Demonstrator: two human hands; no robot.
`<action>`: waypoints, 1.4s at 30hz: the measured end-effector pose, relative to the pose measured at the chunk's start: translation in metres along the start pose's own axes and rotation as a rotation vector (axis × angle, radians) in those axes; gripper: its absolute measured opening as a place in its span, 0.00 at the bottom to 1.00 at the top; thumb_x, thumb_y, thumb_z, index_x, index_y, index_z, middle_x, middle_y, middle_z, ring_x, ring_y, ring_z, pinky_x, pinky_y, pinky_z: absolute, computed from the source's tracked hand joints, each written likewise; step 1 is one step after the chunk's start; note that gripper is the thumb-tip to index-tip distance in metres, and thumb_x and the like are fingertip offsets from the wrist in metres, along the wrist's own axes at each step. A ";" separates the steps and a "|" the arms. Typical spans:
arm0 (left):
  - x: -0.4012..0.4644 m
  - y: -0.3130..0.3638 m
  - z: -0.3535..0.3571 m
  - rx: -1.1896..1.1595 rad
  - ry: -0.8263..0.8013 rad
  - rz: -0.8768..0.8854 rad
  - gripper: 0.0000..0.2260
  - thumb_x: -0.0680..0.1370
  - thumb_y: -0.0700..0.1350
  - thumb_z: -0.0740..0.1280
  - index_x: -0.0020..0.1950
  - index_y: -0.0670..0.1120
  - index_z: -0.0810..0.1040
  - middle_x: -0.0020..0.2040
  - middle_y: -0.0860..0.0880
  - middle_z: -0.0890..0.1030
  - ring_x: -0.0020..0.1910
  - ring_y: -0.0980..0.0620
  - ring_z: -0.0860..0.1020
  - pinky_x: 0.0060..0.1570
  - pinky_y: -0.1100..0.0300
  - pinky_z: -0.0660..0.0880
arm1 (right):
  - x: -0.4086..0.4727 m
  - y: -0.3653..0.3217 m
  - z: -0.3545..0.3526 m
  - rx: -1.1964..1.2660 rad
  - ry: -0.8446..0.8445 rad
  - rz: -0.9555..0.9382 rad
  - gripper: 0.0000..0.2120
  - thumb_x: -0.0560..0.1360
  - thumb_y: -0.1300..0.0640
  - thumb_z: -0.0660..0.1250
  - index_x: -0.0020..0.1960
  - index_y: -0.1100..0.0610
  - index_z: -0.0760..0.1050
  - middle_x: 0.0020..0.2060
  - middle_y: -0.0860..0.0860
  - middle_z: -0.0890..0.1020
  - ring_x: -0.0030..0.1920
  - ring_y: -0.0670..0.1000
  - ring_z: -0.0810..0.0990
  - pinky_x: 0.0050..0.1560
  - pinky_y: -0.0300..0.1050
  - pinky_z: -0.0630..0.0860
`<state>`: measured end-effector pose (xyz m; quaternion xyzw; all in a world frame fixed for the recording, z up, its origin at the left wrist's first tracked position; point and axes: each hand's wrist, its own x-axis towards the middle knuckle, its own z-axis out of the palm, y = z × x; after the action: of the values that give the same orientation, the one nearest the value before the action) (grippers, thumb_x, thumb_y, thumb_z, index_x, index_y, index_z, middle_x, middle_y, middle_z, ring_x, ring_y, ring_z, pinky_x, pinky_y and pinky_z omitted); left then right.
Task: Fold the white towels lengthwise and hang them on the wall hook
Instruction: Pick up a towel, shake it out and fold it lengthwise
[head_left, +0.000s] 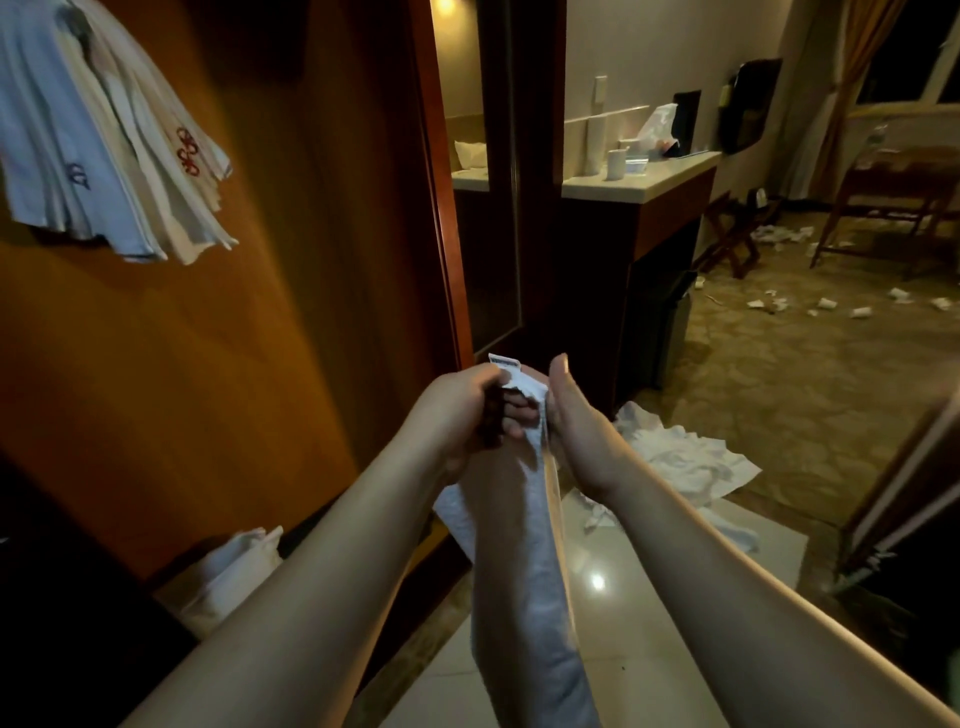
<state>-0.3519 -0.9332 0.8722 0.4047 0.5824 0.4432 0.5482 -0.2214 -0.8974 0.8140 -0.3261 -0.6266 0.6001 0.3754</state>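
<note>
Beside the wooden wall (218, 364), both hands pinch 1 towel's (524, 545) top edge: left hand (457, 410) curled, right hand (566, 431) straighter, thumb up; open floor (753, 374) lies right.

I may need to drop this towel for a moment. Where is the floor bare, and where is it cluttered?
Bare glossy tile lies between your forearms, right of the held towel. Crowded: crumpled white linen just beyond the right hand, a folded pile by the wooden wall under the left hand, and scattered litter on the carpet.

hung towels (104, 140) upper left; floor towels (680, 457) right of held towel (524, 545).
</note>
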 end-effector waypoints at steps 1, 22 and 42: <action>0.000 -0.001 0.001 0.001 0.010 0.000 0.15 0.84 0.45 0.56 0.47 0.39 0.77 0.32 0.47 0.81 0.28 0.53 0.75 0.39 0.59 0.70 | -0.001 0.000 -0.002 -0.016 -0.034 -0.020 0.35 0.70 0.20 0.57 0.67 0.39 0.76 0.45 0.45 0.84 0.56 0.51 0.80 0.72 0.66 0.66; 0.003 0.002 0.015 0.159 0.010 -0.097 0.13 0.84 0.45 0.61 0.60 0.36 0.77 0.61 0.36 0.80 0.54 0.44 0.79 0.59 0.54 0.76 | -0.007 0.006 -0.022 -0.770 0.117 -0.283 0.25 0.79 0.55 0.61 0.74 0.41 0.66 0.50 0.26 0.72 0.53 0.19 0.68 0.52 0.18 0.62; 0.025 0.010 -0.028 0.514 -0.241 0.508 0.22 0.72 0.55 0.73 0.64 0.65 0.74 0.60 0.62 0.78 0.53 0.67 0.79 0.43 0.71 0.77 | -0.002 -0.056 -0.075 -0.450 0.139 -0.147 0.14 0.70 0.28 0.63 0.52 0.29 0.80 0.50 0.40 0.85 0.52 0.44 0.84 0.55 0.50 0.79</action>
<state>-0.3821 -0.9082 0.8749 0.7098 0.4869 0.3536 0.3662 -0.1530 -0.8652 0.8700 -0.3955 -0.7393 0.3924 0.3781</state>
